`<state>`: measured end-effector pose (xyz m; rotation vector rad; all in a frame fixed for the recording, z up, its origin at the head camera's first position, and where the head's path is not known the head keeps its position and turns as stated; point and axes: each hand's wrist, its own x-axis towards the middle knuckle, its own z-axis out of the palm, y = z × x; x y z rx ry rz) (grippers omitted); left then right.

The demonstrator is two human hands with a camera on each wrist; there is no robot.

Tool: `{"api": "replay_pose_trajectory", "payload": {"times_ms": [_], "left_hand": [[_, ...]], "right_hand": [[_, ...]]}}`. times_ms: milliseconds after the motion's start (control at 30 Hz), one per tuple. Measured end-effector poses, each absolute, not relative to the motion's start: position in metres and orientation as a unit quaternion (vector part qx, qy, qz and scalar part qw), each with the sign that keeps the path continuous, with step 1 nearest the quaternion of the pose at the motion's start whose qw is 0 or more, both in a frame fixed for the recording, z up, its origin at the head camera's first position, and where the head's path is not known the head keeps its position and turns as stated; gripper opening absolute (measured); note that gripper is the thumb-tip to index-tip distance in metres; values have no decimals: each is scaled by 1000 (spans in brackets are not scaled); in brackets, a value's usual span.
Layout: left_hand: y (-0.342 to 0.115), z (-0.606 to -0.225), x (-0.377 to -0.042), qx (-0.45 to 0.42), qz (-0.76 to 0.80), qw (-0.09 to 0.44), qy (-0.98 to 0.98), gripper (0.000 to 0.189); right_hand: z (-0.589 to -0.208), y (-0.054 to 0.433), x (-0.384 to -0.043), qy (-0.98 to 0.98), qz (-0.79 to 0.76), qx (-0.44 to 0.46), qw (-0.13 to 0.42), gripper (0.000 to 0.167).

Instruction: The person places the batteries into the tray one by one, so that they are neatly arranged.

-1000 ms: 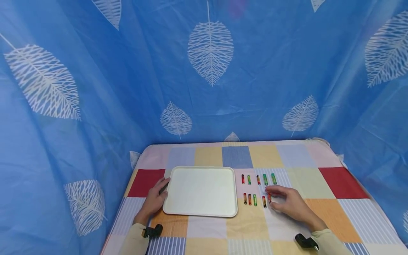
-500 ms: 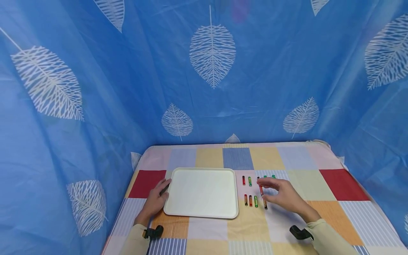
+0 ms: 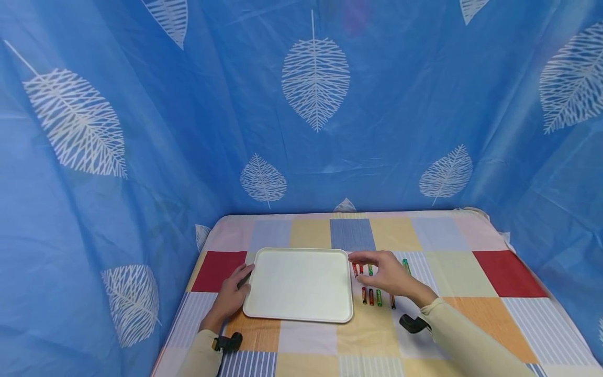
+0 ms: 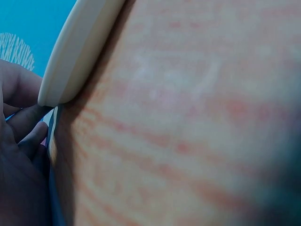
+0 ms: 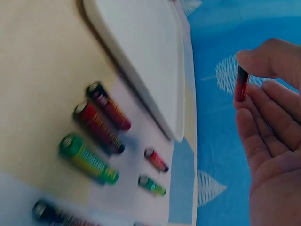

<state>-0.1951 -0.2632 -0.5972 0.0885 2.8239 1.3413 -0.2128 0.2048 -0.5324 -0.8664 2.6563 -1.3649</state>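
My right hand (image 3: 383, 275) pinches a red-and-black battery (image 5: 241, 87) between thumb and fingertip, held above the cloth near the right edge of a white tray (image 3: 299, 283). In the right wrist view, the battery is clear of the table. My left hand (image 3: 229, 296) grips the tray's left edge, with its fingers against the rim in the left wrist view. Under and beside the right hand lie two rows of batteries, among them a red one (image 3: 364, 296) and a green one (image 3: 379, 298). The hand hides part of the back row.
A patchwork cloth (image 3: 306, 337) covers the table. A blue curtain (image 3: 377, 104) with white leaves hangs behind and at both sides. At the back row's right end lies a green battery (image 3: 406, 266); a dark-ended battery (image 3: 392, 301) lies at the front row's right.
My right hand has lifted the battery from the front row's right end and carried it left to near the tray. My left hand stays on the tray's edge.
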Motion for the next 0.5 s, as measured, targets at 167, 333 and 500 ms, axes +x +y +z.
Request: {"api": "replay_pose_trajectory", "payload": {"times_ms": [167, 333, 500], "left_hand": [[-263, -597, -195, 22, 427, 19, 904, 60], [-262, -595, -194, 16, 429, 26, 903, 61], [-261, -594, -192, 10, 430, 28, 903, 61]], "right_hand": [[-530, 182, -222, 849, -438, -295, 12, 49], [-530, 159, -227, 841, -452, -298, 18, 49], [-531, 134, -232, 835, -463, -296, 36, 49]]}}
